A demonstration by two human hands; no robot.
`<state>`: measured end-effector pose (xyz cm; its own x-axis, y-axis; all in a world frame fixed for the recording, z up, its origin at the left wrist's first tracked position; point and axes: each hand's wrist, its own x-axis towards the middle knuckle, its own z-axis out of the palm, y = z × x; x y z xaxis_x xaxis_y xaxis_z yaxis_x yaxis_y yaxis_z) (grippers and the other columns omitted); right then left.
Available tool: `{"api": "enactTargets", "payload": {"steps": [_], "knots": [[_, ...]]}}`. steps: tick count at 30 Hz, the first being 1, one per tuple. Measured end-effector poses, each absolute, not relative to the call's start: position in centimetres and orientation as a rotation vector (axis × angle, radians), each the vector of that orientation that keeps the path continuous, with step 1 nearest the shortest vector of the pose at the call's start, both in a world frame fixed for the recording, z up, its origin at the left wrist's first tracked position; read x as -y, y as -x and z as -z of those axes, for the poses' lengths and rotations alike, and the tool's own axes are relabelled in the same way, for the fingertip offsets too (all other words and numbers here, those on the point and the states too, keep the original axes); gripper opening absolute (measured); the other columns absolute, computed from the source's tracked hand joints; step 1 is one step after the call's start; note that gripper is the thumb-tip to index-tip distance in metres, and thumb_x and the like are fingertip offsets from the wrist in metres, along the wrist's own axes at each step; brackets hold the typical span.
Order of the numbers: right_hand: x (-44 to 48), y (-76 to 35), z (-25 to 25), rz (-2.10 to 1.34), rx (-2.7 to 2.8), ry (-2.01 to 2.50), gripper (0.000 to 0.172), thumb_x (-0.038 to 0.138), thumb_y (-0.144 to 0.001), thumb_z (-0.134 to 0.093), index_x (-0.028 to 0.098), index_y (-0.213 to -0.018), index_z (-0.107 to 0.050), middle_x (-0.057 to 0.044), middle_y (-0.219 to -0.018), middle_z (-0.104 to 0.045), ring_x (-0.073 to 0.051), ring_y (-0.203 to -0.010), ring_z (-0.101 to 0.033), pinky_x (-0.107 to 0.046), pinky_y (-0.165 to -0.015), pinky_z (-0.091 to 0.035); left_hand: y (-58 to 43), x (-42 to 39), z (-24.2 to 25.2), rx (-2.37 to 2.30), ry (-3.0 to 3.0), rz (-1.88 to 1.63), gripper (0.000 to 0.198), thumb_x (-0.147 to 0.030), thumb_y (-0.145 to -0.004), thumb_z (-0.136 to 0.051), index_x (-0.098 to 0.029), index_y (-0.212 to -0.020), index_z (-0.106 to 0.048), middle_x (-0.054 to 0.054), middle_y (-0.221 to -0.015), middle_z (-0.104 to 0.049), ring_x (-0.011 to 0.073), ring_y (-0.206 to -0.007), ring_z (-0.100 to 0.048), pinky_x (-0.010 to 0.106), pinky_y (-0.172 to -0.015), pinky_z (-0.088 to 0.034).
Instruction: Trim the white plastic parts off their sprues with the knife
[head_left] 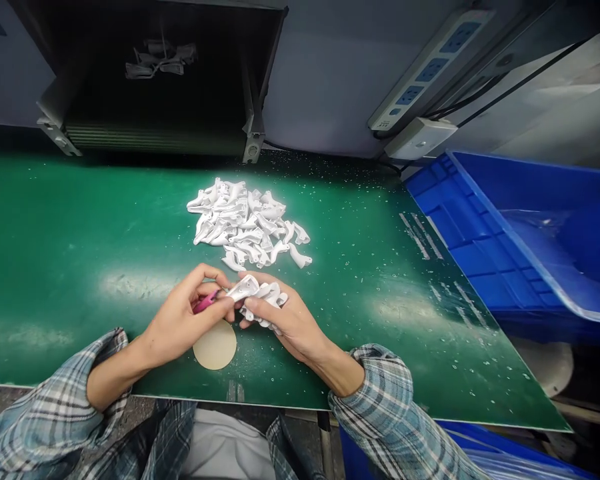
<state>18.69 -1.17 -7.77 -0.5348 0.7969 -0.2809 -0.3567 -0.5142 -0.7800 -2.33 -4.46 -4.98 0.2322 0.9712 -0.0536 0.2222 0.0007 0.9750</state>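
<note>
My left hand (187,312) is closed around a small tool with a pink handle (206,302); its working end is hidden by the fingers. The left thumb and fingertips also meet the end of a white curved plastic part (244,287). Several more such white plastic parts (270,293) are bunched in my right hand (295,320), whose thumb presses on them. Just beyond both hands lies a loose pile of white plastic parts (240,220) on the green tabletop (130,227). A round beige disc (215,347) rests on the table below the left hand.
At the back, a dark conveyor belt (155,137) carries a few white parts (160,60). A blue bin (490,247) stands at the right edge of the table. Above it, a power strip (430,70) is fixed to the wall. White specks and crumbs dot the tabletop.
</note>
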Motion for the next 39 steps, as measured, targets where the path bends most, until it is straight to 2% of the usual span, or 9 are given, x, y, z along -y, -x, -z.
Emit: {"api": "enactTargets", "payload": {"steps": [4, 8, 12, 14, 16, 19, 25, 30, 39], "knots": [[0.9, -18.9, 8.5, -2.282, 0.945, 0.647, 0.049, 0.041, -0.083, -0.086, 0.018, -0.123, -0.071, -0.007, -0.094, -0.076, -0.019, -0.087, -0.074, -0.026, -0.063, -0.066, 3.1, 4.0, 4.5, -1.355, -1.541, -0.977, 0.019, -0.035, -0.102, -0.058, -0.018, -0.105, -0.065, 0.001, -0.085, -0.065, 0.0108, -0.069, -0.055, 0.022, -0.063, -0.044], [1.0, -18.6, 8.9, -2.369, 0.892, 0.665, 0.047, 0.041, -0.084, -0.086, 0.015, -0.12, -0.071, -0.006, -0.088, -0.074, -0.014, -0.07, -0.07, -0.026, -0.057, -0.066, 3.4, 4.1, 4.7, -1.285, -1.819, -0.907, 0.022, -0.031, -0.106, -0.049, -0.022, -0.115, -0.068, 0.001, -0.089, -0.062, 0.0117, -0.071, -0.052, 0.025, -0.066, -0.042], [1.1, -18.5, 8.8, -2.381, 0.839, 0.682, 0.048, 0.038, -0.085, -0.085, 0.012, -0.123, -0.07, -0.007, -0.089, -0.075, -0.014, -0.069, -0.068, -0.024, -0.055, -0.065, 3.6, 4.5, 5.2, -1.338, -1.851, -0.9, 0.034, -0.036, -0.11, -0.039, -0.026, -0.141, -0.049, -0.002, -0.085, -0.053, 0.0129, -0.069, -0.049, 0.026, -0.066, -0.041], [1.0, -18.6, 8.7, -2.36, 0.799, 0.691, 0.05, 0.039, -0.084, -0.086, 0.013, -0.124, -0.069, -0.007, -0.088, -0.075, -0.015, -0.07, -0.069, -0.023, -0.055, -0.064, 3.9, 4.6, 5.4, -1.368, -1.799, -0.859, 0.029, -0.039, -0.111, -0.035, -0.024, -0.133, -0.045, -0.003, -0.083, -0.051, 0.0129, -0.068, -0.049, 0.026, -0.064, -0.041], [0.9, -18.8, 8.7, -2.355, 0.781, 0.694, 0.051, 0.039, -0.083, -0.086, 0.014, -0.125, -0.069, -0.007, -0.087, -0.075, -0.015, -0.071, -0.069, -0.022, -0.055, -0.064, 4.0, 4.7, 5.5, -1.38, -1.825, -0.804, 0.023, -0.039, -0.111, -0.032, -0.023, -0.116, -0.047, -0.003, -0.081, -0.054, 0.0127, -0.067, -0.051, 0.026, -0.063, -0.041], [0.8, -18.9, 8.7, -2.361, 0.769, 0.696, 0.05, 0.038, -0.083, -0.086, 0.014, -0.123, -0.069, -0.007, -0.086, -0.074, -0.015, -0.071, -0.069, -0.022, -0.054, -0.064, 3.7, 4.7, 5.7, -1.451, -2.027, -0.794, 0.028, -0.037, -0.112, -0.03, -0.022, -0.099, -0.05, -0.003, -0.076, -0.058, 0.0122, -0.063, -0.052, 0.026, -0.061, -0.039], [1.0, -18.8, 8.7, -2.392, 0.737, 0.679, 0.048, 0.037, -0.084, -0.086, 0.015, -0.124, -0.07, -0.006, -0.088, -0.074, -0.014, -0.069, -0.068, -0.023, -0.054, -0.064, 3.2, 4.5, 5.7, -1.406, -2.354, -0.762, 0.052, -0.068, -0.102, -0.039, -0.019, -0.111, -0.055, 0.002, -0.09, -0.072, 0.0151, -0.066, -0.064, 0.027, -0.06, -0.044], [1.1, -18.7, 8.3, -2.393, 0.73, 0.697, 0.045, 0.038, -0.083, -0.087, 0.016, -0.12, -0.072, -0.004, -0.088, -0.074, -0.013, -0.067, -0.068, -0.022, -0.055, -0.065, 3.2, 4.4, 5.8, -1.464, -2.443, -0.701, 0.05, -0.067, -0.103, -0.039, -0.02, -0.107, -0.056, 0.003, -0.091, -0.074, 0.0193, -0.075, -0.072, 0.029, -0.06, -0.045], [0.9, -19.0, 7.8, -2.377, 0.809, 0.697, 0.043, 0.038, -0.084, -0.085, 0.014, -0.119, -0.074, -0.005, -0.084, -0.075, -0.012, -0.063, -0.068, -0.021, -0.054, -0.063, 3.1, 4.6, 5.4, -1.506, -2.455, -0.57, 0.057, -0.069, -0.103, -0.032, -0.019, -0.087, -0.056, 0.0, -0.074, -0.067, 0.0151, -0.057, -0.061, 0.028, -0.051, -0.032]]}}
